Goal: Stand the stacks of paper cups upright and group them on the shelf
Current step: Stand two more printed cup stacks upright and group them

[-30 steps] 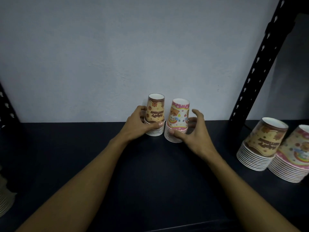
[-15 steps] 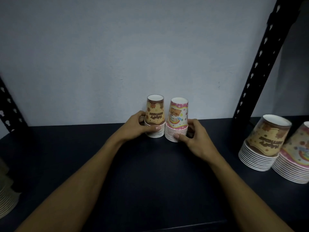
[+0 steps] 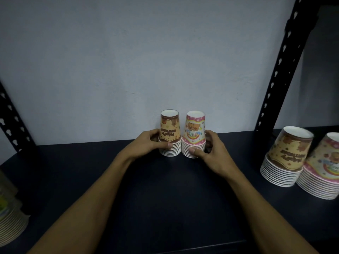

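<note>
Two bare forearms reach from the near edge over a dark, matte shelf (image 3: 165, 198) whose flat top shows a faint sheen. At the near left edge sits a blurred stack (image 3: 9, 222) of ribbed white rims, partly cut off. On the right, nearer than the hands, two larger stacks stand mouth down, touching each other: a tan stack (image 3: 286, 158) with a brown band and upside-down lettering, and a pink-edged stack (image 3: 324, 173) with a rainbow print, cut by the frame. Both are tapered paper cones with flat white bases on top and many rolled white rims layered at the foot.

Farther in, the left hand (image 3: 146, 145) wraps the rims of a small brown stack (image 3: 169, 133), thumb across the front, fingers curled behind, its grip clamped on the cups. The right hand (image 3: 211, 154) holds a small pink stack (image 3: 194, 134) the same way, thumb on the front rims and fingers curled round the far side. These two stacks stand upright, mouth down, side by side and touching at the rims, near the back of the shelf at its middle. Their glossy prints carry cartoon bears and inverted lettering.

Behind them rises a plain, pale grey wall (image 3: 146, 52) with a slightly mottled finish. Black metal uprights with keyhole slots slant at the left (image 3: 12, 125) and the right (image 3: 282, 66).
</note>
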Available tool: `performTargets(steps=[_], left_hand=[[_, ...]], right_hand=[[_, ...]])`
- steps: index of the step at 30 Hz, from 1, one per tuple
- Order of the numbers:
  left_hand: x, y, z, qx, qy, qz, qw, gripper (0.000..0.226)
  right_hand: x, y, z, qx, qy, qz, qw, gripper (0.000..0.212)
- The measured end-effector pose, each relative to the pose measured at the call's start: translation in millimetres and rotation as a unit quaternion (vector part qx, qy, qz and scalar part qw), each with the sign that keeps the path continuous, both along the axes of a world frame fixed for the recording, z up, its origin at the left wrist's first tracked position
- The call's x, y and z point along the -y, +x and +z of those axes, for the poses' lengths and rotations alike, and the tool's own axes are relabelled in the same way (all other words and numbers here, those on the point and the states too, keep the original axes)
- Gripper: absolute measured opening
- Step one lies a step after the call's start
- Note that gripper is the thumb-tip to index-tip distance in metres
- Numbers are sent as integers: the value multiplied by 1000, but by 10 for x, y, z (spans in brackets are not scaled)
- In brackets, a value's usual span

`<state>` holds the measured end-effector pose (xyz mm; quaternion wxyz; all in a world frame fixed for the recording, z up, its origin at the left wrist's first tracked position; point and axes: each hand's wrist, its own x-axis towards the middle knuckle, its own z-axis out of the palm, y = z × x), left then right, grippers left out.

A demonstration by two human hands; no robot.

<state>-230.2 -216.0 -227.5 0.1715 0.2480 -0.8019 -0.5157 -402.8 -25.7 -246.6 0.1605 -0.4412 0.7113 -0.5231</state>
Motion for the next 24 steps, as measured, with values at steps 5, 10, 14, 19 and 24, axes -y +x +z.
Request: performTargets(steps=[5, 10, 14, 19, 24], left_hand=[[-48, 20, -16, -21, -10, 3, 1000, 77], [-89, 25, -13, -17, -31, 0, 999, 85], [-84, 24, -18, -13, -32, -1, 999, 82], [-58, 22, -44, -18, -38, 6, 999, 81], [-78, 23, -42, -22, -48, 13, 999, 87]], right_hand=[[-10, 2, -2, -5, 1, 1, 1000, 66], [-28, -1, 7, -1, 1, 17, 1000, 66], [-40, 2, 31, 9, 2, 31, 999, 64], [-27, 5, 7, 0, -3, 15, 1000, 74], [-27, -8, -5, -23, 3, 21, 1000, 67]])
